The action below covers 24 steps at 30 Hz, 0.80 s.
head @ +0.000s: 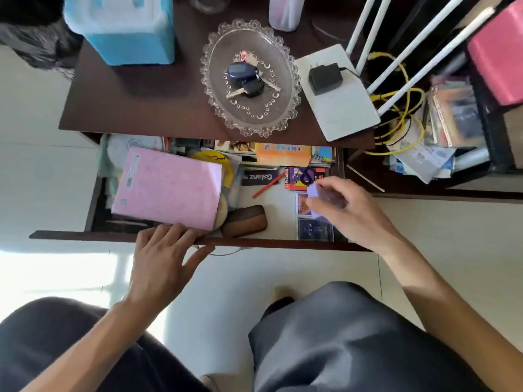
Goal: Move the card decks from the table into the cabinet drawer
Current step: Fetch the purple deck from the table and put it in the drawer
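Hands are working at the open cabinet drawer [119, 236], one on each side of it. Nearest, the left hand [161, 256] is lying flat and unclenched across the drawer's front edge, grasping nothing, seemingly steadying it just below the pink folder [169, 188]. Slightly farther in, the right hand [348, 210] is pinching a lilac card deck [313, 190] between thumb and fingertips, hovering over the drawer's right end. Directly beneath it, dark-blue decks [315, 230] are lying flat against the drawer bottom, with a red-and-purple pack [297, 178] just beyond. The held deck is tilting, its long axis running roughly front to back, matching the packs below, so I judge the coming move to be a short drop straight down from the right hand; the left is well apart from that slot. Beyond the drawer, the tabletop [147, 103] is carrying a glass dish [215, 89] of keys, with no decks visible on it.
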{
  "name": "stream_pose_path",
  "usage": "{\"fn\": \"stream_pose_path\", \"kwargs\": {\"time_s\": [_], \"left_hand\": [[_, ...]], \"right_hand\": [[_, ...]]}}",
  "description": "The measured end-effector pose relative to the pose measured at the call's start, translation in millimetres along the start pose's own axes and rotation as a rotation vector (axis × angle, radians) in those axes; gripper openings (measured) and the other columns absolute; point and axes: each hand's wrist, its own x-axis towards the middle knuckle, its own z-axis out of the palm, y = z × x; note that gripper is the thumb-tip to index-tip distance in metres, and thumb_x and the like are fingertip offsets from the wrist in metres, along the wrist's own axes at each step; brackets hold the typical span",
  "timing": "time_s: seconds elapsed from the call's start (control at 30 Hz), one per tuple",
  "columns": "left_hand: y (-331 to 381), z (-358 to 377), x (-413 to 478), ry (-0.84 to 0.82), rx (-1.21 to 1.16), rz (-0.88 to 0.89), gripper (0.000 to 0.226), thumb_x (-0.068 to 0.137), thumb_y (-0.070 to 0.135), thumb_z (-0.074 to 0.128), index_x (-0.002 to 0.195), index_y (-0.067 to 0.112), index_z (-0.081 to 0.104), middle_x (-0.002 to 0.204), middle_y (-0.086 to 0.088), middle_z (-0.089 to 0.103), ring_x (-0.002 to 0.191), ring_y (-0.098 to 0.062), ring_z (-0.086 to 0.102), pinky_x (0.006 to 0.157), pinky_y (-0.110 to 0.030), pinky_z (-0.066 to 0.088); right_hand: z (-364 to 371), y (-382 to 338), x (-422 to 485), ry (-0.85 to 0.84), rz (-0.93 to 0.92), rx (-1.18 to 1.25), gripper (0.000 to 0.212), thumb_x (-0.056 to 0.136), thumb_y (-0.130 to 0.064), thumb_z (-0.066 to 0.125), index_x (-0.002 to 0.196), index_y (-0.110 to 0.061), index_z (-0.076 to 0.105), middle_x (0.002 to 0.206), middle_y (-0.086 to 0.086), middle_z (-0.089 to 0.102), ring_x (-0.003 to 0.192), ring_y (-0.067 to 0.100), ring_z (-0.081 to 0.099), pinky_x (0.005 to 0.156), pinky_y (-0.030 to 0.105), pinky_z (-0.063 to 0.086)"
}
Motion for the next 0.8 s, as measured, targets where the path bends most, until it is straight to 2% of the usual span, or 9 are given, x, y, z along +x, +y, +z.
{"fn": "stream_pose_path", "kwargs": {"time_s": [0.1, 0.2, 0.37, 0.5, 0.6, 0.8], "left_hand": [[-0.7, 2.9, 1.5, 0.011, -0.002, -0.012, 0.041, 0.089, 0.059, 0.046, 0.100, 0.029, 0.071, 0.094, 0.008, 0.069, 0.091, -0.024, 0.062, 0.077, -0.037, 0.037], [0.4, 1.2, 0.4, 0.003, -0.028, -0.023, 0.043, 0.088, 0.060, 0.044, 0.099, 0.029, 0.071, 0.090, 0.008, 0.068, 0.090, -0.024, 0.062, 0.078, -0.037, 0.037], [-0.7, 3.9, 0.7, 0.044, -0.041, -0.030, 0.043, 0.089, 0.061, 0.042, 0.098, 0.031, 0.071, 0.087, 0.009, 0.066, 0.086, -0.024, 0.061, 0.076, -0.037, 0.034], [-3.3, 11.0, -0.6, 0.096, -0.050, -0.028, 0.042, 0.090, 0.062, 0.042, 0.097, 0.032, 0.070, 0.085, 0.010, 0.064, 0.083, -0.023, 0.059, 0.075, -0.037, 0.034], [-3.4, 13.8, -1.1, 0.097, -0.050, -0.022, 0.042, 0.089, 0.062, 0.042, 0.099, 0.032, 0.070, 0.087, 0.010, 0.065, 0.084, -0.023, 0.058, 0.076, -0.036, 0.034], [-5.0, 17.1, -2.3, 0.125, -0.081, -0.022, 0.040, 0.088, 0.061, 0.045, 0.101, 0.032, 0.068, 0.089, 0.011, 0.066, 0.086, -0.022, 0.058, 0.077, -0.036, 0.035]], "right_hand": [[20.1, 8.0, 14.5, -0.043, -0.050, -0.270, 0.034, 0.082, -0.059, 0.064, 0.110, -0.040, 0.063, 0.103, -0.011, 0.059, 0.093, 0.008, 0.058, 0.071, 0.028, 0.046], [31.5, 14.9, 23.4, -0.117, -0.013, -0.509, 0.047, 0.085, -0.060, 0.062, 0.122, -0.031, 0.060, 0.117, -0.001, 0.060, 0.106, 0.025, 0.058, 0.086, 0.042, 0.052], [40.4, 16.2, 32.6, -0.170, -0.047, -0.741, 0.044, 0.080, -0.058, 0.060, 0.111, -0.028, 0.054, 0.119, 0.004, 0.058, 0.109, 0.037, 0.054, 0.075, 0.041, 0.045], [44.1, 19.3, 37.0, -0.172, -0.091, -0.831, 0.043, 0.080, -0.055, 0.064, 0.109, -0.027, 0.049, 0.118, 0.006, 0.056, 0.106, 0.036, 0.060, 0.077, 0.042, 0.045], [46.5, 26.8, 38.6, -0.169, -0.122, -0.843, 0.041, 0.078, -0.053, 0.067, 0.103, -0.026, 0.048, 0.114, 0.006, 0.060, 0.102, 0.032, 0.062, 0.073, 0.038, 0.043], [53.9, 33.0, 43.9, -0.171, -0.117, -0.868, 0.049, 0.076, -0.065, 0.069, 0.103, -0.026, 0.058, 0.108, 0.001, 0.069, 0.099, 0.026, 0.066, 0.074, 0.036, 0.043]]}}
